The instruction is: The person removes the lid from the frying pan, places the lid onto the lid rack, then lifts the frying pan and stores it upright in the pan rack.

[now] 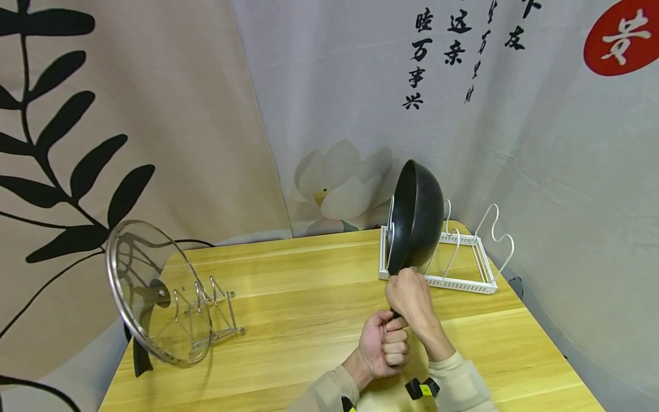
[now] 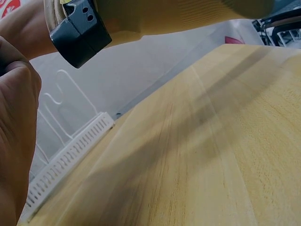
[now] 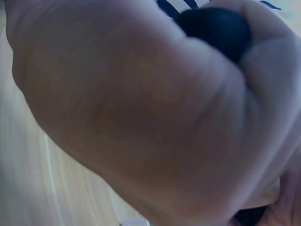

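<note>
A black wok [image 1: 419, 220] stands on its side at the left end of a white wire rack [image 1: 460, 286], its open face turned left. My right hand [image 1: 409, 294] grips the handle close to the bowl. Just below it, my left hand [image 1: 383, 346] has its fingers curled and holds the handle's lower end [image 1: 395, 313]. In the right wrist view my right hand [image 3: 141, 113] fills most of the picture, with a dark round piece of the handle [image 3: 218, 30] showing in the grip. The left wrist view catches part of my left hand [image 2: 16, 136] at its edge.
On the left of the wooden table [image 1: 288, 297], a glass lid [image 1: 175, 337] with a metal rim leans upright in a small metal wire rack [image 1: 229, 312]. Bent white wire dividers [image 1: 496, 229] rise from the white rack's right side. A printed curtain [image 1: 329, 114] hangs behind the table.
</note>
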The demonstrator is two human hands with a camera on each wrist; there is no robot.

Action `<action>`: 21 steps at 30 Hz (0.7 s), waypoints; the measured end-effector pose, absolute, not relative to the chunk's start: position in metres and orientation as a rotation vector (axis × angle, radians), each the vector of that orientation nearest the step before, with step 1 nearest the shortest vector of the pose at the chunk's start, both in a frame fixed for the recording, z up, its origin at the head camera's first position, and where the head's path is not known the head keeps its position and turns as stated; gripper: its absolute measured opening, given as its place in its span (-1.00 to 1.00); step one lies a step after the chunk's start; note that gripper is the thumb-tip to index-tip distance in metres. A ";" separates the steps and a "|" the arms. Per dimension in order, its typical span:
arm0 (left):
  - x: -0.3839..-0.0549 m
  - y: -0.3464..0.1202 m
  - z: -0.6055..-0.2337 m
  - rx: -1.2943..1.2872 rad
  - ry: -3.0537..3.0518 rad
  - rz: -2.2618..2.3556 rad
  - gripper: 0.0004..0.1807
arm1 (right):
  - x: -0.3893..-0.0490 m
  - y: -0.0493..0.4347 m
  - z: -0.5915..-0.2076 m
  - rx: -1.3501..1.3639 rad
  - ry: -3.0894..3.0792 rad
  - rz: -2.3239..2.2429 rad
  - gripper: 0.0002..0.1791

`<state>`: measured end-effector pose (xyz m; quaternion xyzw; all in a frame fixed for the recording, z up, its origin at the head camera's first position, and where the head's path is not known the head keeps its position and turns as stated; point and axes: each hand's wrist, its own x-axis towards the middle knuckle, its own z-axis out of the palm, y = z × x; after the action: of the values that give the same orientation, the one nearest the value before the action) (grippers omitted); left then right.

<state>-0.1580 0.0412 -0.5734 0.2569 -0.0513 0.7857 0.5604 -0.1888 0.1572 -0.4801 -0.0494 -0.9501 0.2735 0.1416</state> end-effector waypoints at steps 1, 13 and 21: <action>-0.158 0.041 -0.574 0.604 -0.122 1.851 -0.64 | -0.189 0.157 -0.480 -0.143 -2.744 0.788 -0.57; -0.158 0.041 -0.576 0.572 -0.114 1.859 -0.64 | -0.190 0.157 -0.481 -0.167 -2.764 0.805 -0.58; -0.159 0.042 -0.576 0.556 -0.099 1.882 -0.64 | -0.193 0.159 -0.482 -0.150 -2.761 0.805 -0.57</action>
<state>-0.1592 0.0415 -0.5761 0.2353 -0.0417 0.7967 0.5551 -0.1926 0.1585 -0.4818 -0.0516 -0.9506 0.2770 0.1303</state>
